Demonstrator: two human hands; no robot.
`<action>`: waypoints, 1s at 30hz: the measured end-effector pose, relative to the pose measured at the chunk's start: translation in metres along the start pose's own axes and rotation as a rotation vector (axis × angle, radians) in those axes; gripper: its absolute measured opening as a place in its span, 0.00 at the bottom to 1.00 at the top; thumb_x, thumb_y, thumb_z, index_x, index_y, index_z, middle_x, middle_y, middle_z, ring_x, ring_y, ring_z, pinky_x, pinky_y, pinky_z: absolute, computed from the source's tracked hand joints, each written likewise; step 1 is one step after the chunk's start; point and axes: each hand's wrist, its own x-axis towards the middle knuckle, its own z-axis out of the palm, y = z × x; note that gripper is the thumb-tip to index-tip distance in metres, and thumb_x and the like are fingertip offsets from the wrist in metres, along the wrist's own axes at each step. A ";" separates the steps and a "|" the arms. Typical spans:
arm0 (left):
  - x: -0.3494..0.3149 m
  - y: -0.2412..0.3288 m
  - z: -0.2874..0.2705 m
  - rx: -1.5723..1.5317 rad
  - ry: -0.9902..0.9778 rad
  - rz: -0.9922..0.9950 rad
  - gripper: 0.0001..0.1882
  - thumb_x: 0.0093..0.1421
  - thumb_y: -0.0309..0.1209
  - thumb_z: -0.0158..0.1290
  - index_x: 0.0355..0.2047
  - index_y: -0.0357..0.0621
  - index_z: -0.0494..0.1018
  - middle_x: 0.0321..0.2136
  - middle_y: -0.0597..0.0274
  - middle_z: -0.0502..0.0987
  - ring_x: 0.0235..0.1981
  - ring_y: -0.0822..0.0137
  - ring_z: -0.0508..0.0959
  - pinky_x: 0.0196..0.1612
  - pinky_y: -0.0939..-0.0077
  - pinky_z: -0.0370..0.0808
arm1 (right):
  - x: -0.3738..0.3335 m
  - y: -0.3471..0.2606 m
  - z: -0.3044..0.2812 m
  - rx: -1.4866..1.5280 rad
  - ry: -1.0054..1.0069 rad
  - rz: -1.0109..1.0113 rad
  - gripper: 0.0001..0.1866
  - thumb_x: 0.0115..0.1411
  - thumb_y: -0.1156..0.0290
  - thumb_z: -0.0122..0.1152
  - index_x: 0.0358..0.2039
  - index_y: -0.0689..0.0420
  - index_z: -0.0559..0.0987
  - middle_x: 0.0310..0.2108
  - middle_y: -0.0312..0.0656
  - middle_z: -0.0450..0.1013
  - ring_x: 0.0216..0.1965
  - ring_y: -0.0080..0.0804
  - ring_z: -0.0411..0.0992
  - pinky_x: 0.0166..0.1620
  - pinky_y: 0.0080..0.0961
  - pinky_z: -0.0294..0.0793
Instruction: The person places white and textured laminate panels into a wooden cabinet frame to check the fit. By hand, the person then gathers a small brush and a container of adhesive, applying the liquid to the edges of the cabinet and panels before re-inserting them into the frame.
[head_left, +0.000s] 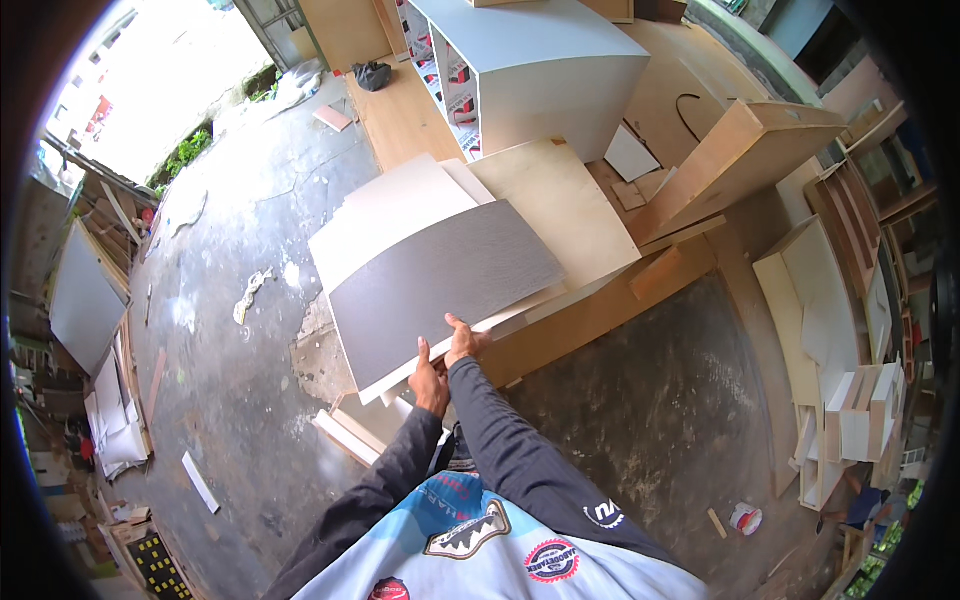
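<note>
A dark grey board with a pale front edge lies tilted in front of me, on top of several others. My left hand grips its near edge, thumb up along the edge and fingers hidden below. Just to the right, my right hand is closed on the same edge, its thumb over the top. Beyond the grey board, a white board sticks out from under it. A larger beige plywood sheet rests beneath them to the right. Whether my fingers also hold a lower board is hidden.
A large pale blue-grey cabinet stands beyond the boards. At right, a wooden box frame and white panels stand. Low wooden beams run beside the boards. Scraps such as a white strip and a bucket lie on the concrete floor.
</note>
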 end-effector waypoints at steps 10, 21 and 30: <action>0.005 0.048 -0.194 0.234 0.168 -0.205 0.31 0.59 0.60 0.50 0.31 0.38 0.74 0.35 0.48 0.78 0.41 0.50 0.79 0.43 0.58 0.75 | 0.053 -0.078 -0.063 0.025 -0.215 -0.163 0.43 0.37 0.77 0.76 0.54 0.71 0.65 0.56 0.54 0.64 0.58 0.42 0.61 0.66 0.38 0.54; 0.140 0.043 -0.096 0.317 0.061 -0.223 0.73 0.39 0.70 0.63 0.70 0.36 0.38 0.62 0.47 0.62 0.60 0.51 0.67 0.56 0.61 0.63 | 0.058 -0.140 -0.164 0.077 -0.346 -0.303 0.21 0.40 0.78 0.75 0.32 0.56 0.72 0.35 0.35 0.71 0.40 0.28 0.68 0.54 0.28 0.66; 0.067 0.002 -0.015 0.131 -0.434 -0.102 0.27 0.56 0.47 0.64 0.49 0.42 0.73 0.43 0.61 0.78 0.46 0.63 0.77 0.58 0.68 0.72 | 0.010 -0.208 -0.322 0.092 -0.249 -0.398 0.20 0.40 0.73 0.77 0.26 0.55 0.71 0.28 0.36 0.71 0.33 0.27 0.69 0.48 0.27 0.68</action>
